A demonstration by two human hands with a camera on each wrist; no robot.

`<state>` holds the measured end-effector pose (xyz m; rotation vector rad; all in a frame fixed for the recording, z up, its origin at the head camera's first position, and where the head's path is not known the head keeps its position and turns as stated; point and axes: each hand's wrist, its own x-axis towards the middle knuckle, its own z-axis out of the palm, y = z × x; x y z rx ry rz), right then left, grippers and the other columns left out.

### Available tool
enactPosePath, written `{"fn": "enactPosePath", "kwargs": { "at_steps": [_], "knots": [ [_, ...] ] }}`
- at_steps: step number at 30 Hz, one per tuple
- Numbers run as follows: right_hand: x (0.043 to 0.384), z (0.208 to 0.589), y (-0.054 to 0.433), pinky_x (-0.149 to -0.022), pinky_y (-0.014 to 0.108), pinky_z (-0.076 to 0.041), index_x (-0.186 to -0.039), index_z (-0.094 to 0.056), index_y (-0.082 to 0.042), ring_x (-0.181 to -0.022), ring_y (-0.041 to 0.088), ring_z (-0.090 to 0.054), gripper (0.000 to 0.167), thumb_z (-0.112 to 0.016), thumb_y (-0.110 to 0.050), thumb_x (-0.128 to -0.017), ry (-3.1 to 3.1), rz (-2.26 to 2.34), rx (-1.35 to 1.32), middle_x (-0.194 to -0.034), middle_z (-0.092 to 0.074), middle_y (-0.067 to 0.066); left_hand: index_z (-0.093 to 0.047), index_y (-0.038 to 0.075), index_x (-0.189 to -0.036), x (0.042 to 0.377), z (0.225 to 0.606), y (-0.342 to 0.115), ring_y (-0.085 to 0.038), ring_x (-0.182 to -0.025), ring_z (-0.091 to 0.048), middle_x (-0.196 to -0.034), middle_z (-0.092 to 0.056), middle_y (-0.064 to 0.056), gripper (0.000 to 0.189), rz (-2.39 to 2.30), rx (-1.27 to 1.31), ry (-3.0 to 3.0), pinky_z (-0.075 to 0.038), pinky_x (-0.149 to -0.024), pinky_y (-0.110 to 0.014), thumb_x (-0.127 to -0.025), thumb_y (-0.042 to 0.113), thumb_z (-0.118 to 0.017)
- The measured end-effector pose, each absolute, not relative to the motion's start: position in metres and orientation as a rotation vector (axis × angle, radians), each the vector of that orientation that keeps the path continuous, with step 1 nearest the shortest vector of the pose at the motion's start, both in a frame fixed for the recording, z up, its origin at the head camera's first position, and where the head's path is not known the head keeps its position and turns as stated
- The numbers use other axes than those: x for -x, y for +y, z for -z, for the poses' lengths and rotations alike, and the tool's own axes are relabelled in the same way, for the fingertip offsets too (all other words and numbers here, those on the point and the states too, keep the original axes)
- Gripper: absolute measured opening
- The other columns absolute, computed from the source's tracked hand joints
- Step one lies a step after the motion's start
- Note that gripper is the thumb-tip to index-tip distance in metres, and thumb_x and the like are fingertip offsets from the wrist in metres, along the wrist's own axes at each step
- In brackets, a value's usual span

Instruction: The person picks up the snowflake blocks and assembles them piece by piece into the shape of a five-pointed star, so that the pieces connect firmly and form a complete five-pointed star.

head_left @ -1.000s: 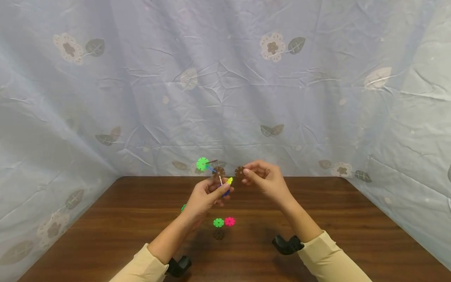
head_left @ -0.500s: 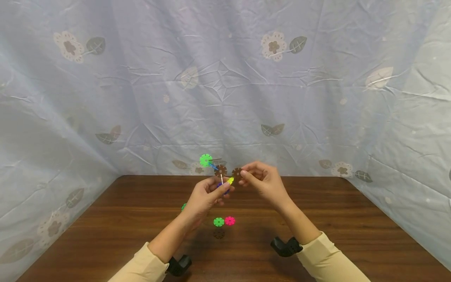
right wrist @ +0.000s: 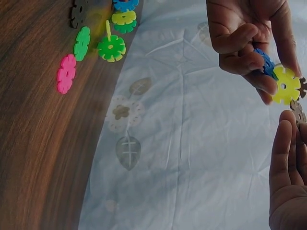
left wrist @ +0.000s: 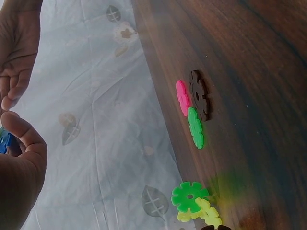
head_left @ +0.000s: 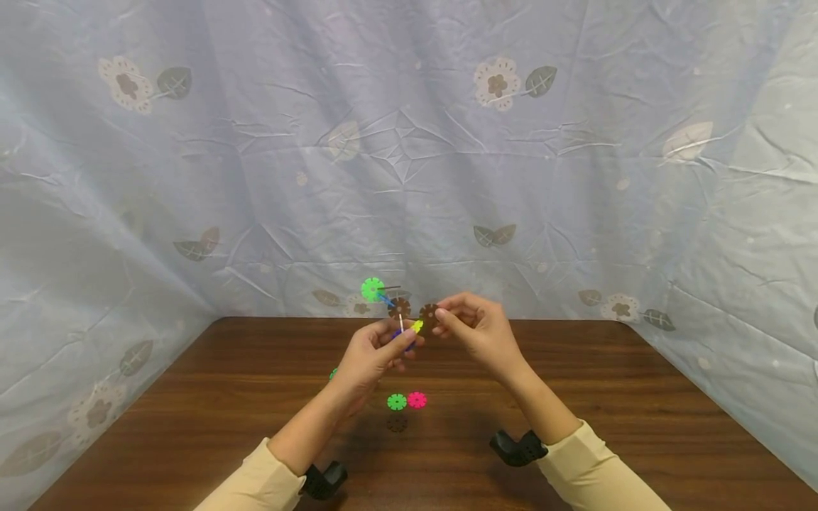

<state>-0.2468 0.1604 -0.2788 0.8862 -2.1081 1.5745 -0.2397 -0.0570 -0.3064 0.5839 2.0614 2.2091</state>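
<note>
Aloft, a brown notched disc (head_left: 429,312) is held close to a cluster of joined discs (head_left: 399,308).
Its edge is pinched in the narrow grip of the right hand (head_left: 479,326), presumably to leave the far notches free; the cluster is clasped low in the left hand (head_left: 373,355), likely for steadiness. Beneath, a green disc (head_left: 397,402) and a pink disc (head_left: 417,400) are seen on the surface (head_left: 639,397).

Through the head camera I get a dark wood-grained bench (head_left: 613,369), where a green disc (head_left: 393,402) and a pink disc (head_left: 420,402) lie side by side, a brown disc (left wrist: 200,103) just nearer the wearer. My right wrist feed shows a second green disc (right wrist: 106,51) near a yellow disc (right wrist: 123,18) and a blue disc (right wrist: 125,5).
</note>
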Motion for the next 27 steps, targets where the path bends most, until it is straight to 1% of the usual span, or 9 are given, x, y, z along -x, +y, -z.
{"fn": "enactPosePath", "kwargs": {
  "at_steps": [2,5,7,9,12,14,18,20,27],
  "knots": [
    [0.2467,0.2794,0.1597,-0.076,0.035,-0.065,-0.108,-0.072,0.003,-0.079,0.014,-0.077,0.013,-0.066,-0.007,-0.102,-2.105,-1.567,-0.895,-0.096,-0.076,0.026,-0.062,-0.004,-0.129,0.2399,0.3067,-0.0572,-0.012,-0.089,-0.067,-0.108,-0.078,-0.009,0.035,-2.210,-0.584,2.063,-0.057,-0.074,-0.024,-0.105,0.021,-0.065],
    [0.2465,0.2803,0.1583,-0.076,0.037,-0.065,-0.108,-0.071,0.004,-0.079,0.014,-0.077,0.013,-0.067,-0.007,-0.102,-2.099,-1.558,-0.916,-0.096,-0.076,0.026,-0.063,-0.003,-0.129,0.2402,0.3072,-0.0573,-0.013,-0.090,-0.067,-0.109,-0.078,-0.012,0.034,-2.209,-0.585,2.068,-0.057,-0.074,-0.024,-0.105,0.021,-0.065],
    [0.2466,0.2811,0.1574,-0.075,0.039,-0.065,-0.108,-0.071,0.004,-0.078,0.015,-0.077,0.013,-0.067,-0.006,-0.102,-2.096,-1.558,-0.923,-0.095,-0.076,0.025,-0.064,-0.002,-0.129,0.2402,0.3073,-0.0573,-0.015,-0.092,-0.068,-0.109,-0.078,-0.011,0.034,-2.210,-0.583,2.077,-0.057,-0.074,-0.024,-0.105,0.022,-0.066],
    [0.2464,0.2815,0.1564,-0.075,0.040,-0.065,-0.108,-0.071,0.004,-0.078,0.014,-0.077,0.013,-0.067,-0.006,-0.102,-2.092,-1.561,-0.927,-0.094,-0.076,0.025,-0.065,-0.001,-0.128,0.2400,0.3072,-0.0574,-0.017,-0.094,-0.068,-0.108,-0.078,-0.011,0.033,-2.213,-0.582,2.085,-0.057,-0.075,-0.025,-0.104,0.022,-0.067],
    [0.2459,0.2823,0.1551,-0.075,0.038,-0.065,-0.108,-0.071,0.005,-0.077,0.013,-0.076,0.013,-0.066,-0.005,-0.102,-2.086,-1.578,-0.926,-0.094,-0.076,0.026,-0.067,0.000,-0.126,0.2396,0.3074,-0.0580,-0.017,-0.094,-0.068,-0.104,-0.079,-0.007,0.032,-2.215,-0.580,2.094,-0.057,-0.075,-0.027,-0.104,0.022,-0.068],
    [0.2454,0.2823,0.1548,-0.074,0.035,-0.065,-0.108,-0.071,0.005,-0.077,0.013,-0.076,0.013,-0.066,-0.005,-0.102,-2.083,-1.589,-0.924,-0.095,-0.076,0.027,-0.067,0.000,-0.125,0.2391,0.3065,-0.0580,-0.014,-0.092,-0.067,-0.101,-0.079,-0.003,0.031,-2.216,-0.584,2.095,-0.056,-0.076,-0.028,-0.104,0.022,-0.068],
    [0.2440,0.2813,0.1549,-0.075,0.030,-0.064,-0.107,-0.071,0.005,-0.077,0.011,-0.075,0.013,-0.066,-0.005,-0.102,-2.091,-1.608,-0.915,-0.099,-0.075,0.030,-0.067,-0.002,-0.123,0.2388,0.3058,-0.0578,-0.009,-0.088,-0.065,-0.094,-0.078,0.005,0.028,-2.223,-0.599,2.083,-0.054,-0.073,-0.024,-0.104,0.019,-0.066],
    [0.2428,0.2803,0.1554,-0.075,0.030,-0.064,-0.108,-0.071,0.005,-0.076,0.009,-0.075,0.013,-0.066,-0.005,-0.102,-2.097,-1.605,-0.913,-0.099,-0.075,0.029,-0.066,-0.002,-0.123,0.2383,0.3056,-0.0576,-0.008,-0.089,-0.067,-0.093,-0.078,0.008,0.027,-2.220,-0.609,2.081,-0.053,-0.072,-0.023,-0.105,0.018,-0.065],
    [0.2381,0.2750,0.1552,-0.073,0.033,-0.065,-0.109,-0.073,0.004,-0.074,0.014,-0.075,0.013,-0.067,-0.005,-0.101,-2.115,-1.510,-0.936,-0.096,-0.077,0.024,-0.067,-0.002,-0.122,0.2367,0.3073,-0.0578,-0.010,-0.096,-0.072,-0.097,-0.080,0.003,0.028,-2.214,-0.645,2.096,-0.053,-0.070,-0.021,-0.104,0.019,-0.067]
  ]
}}
